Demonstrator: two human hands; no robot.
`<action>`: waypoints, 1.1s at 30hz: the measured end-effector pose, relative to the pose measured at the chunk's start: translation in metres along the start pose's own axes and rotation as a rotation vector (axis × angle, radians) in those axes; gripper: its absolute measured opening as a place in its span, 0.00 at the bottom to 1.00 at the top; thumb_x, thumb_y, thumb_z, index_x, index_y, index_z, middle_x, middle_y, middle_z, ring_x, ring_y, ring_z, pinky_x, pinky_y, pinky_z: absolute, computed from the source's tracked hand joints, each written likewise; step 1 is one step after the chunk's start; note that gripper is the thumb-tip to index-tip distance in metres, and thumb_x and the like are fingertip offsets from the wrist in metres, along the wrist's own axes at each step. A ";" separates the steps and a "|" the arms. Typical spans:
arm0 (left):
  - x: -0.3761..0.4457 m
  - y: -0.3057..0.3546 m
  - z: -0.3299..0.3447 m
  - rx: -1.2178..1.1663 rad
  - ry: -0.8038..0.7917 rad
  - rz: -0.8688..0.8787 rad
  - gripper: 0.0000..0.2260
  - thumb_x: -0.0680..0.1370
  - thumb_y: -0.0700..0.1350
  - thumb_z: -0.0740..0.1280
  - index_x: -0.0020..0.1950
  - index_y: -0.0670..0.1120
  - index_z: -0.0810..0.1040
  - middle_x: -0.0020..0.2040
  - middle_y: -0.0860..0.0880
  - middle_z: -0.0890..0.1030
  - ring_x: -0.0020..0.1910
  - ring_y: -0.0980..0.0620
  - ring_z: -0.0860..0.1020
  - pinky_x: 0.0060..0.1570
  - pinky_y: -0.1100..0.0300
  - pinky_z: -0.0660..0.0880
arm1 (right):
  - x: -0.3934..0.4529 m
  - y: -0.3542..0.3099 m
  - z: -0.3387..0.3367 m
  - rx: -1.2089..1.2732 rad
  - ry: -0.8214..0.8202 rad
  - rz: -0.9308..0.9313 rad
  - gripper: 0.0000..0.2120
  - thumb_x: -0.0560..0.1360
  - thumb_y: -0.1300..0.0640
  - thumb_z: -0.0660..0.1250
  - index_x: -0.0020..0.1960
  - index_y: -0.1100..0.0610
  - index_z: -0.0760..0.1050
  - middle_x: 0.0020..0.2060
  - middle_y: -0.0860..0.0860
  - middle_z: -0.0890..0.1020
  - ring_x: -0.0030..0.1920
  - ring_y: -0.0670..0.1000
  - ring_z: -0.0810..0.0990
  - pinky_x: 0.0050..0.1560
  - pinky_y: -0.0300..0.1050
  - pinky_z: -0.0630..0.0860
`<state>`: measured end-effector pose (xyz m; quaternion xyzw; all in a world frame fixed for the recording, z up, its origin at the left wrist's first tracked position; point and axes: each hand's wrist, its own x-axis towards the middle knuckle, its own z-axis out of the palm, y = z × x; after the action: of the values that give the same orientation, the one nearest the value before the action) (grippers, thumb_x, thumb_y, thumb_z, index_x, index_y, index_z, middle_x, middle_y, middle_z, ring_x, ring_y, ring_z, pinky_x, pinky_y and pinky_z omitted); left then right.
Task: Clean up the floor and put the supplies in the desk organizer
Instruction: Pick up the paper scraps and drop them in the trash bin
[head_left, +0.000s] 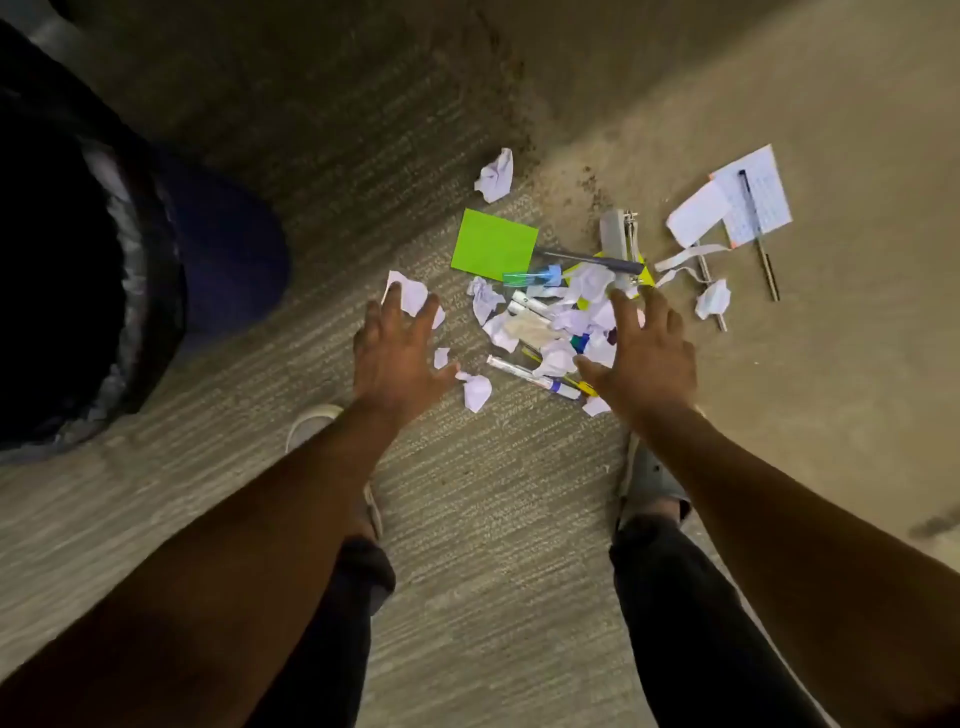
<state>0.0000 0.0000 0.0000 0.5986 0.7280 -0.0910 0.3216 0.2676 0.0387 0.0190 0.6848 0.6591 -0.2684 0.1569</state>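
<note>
Floor's a beige low-pile carpet (493, 519) with fine ribbed lines running across it. Lighting is uneven, pretty dim up top and brighter toward the right side. On the left there's a blue trash bin (228, 249) lined with a black bag (150, 291), sitting in shadow.
</note>
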 end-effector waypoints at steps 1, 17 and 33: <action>0.009 -0.005 0.006 0.039 -0.038 -0.005 0.40 0.68 0.62 0.71 0.76 0.55 0.59 0.79 0.40 0.51 0.75 0.33 0.53 0.70 0.39 0.59 | 0.007 0.000 0.005 -0.033 -0.007 -0.012 0.42 0.66 0.37 0.72 0.74 0.47 0.58 0.74 0.58 0.61 0.69 0.63 0.65 0.57 0.61 0.73; 0.018 0.000 0.062 0.172 -0.151 0.059 0.55 0.54 0.72 0.73 0.75 0.63 0.50 0.77 0.47 0.44 0.74 0.33 0.54 0.60 0.37 0.71 | 0.051 -0.005 0.046 -0.108 -0.154 -0.098 0.55 0.62 0.36 0.76 0.76 0.39 0.42 0.70 0.57 0.60 0.60 0.64 0.72 0.45 0.58 0.78; 0.016 0.001 0.073 0.013 -0.126 0.114 0.13 0.72 0.36 0.70 0.56 0.42 0.78 0.66 0.40 0.69 0.60 0.39 0.72 0.57 0.49 0.74 | 0.049 0.003 0.059 0.045 -0.093 -0.143 0.20 0.72 0.63 0.69 0.62 0.55 0.72 0.59 0.60 0.70 0.49 0.65 0.78 0.45 0.53 0.75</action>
<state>0.0258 -0.0244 -0.0659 0.6344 0.6704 -0.1148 0.3673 0.2604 0.0451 -0.0576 0.6260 0.6922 -0.3252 0.1524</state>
